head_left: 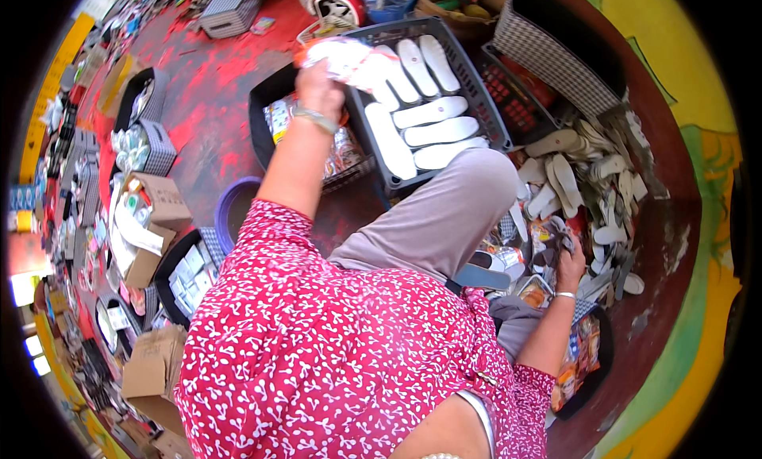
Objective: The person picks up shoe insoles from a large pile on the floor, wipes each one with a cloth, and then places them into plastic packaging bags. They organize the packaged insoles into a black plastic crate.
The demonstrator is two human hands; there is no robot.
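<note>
My left hand (pixel 319 92) reaches out to the far edge of a dark grey plastic crate (pixel 486 102), closed on a white and orange plastic packet (pixel 345 60) that is smeared by motion. White shoe insoles (pixel 435 111) lie in rows inside the crate, and the packet covers the upper ends of some. Down at the right, my right hand (pixel 570 270) is closed on a crumpled grey piece (pixel 562 243), too small to name exactly. Around it lies a heap of loose off-white insoles (pixel 563 181) and small packets. A grey-blue insole (pixel 482 277) rests beside my knee.
A black bin of packets (pixel 266 113) stands left of the crate. A purple tub (pixel 230 209), cardboard boxes (pixel 163 197) and checkered bins (pixel 159 147) line the left. At the upper right are a tall checkered bin (pixel 556 50) and a red-and-black basket (pixel 516 94). A painted wall (pixel 690 244) bounds the right.
</note>
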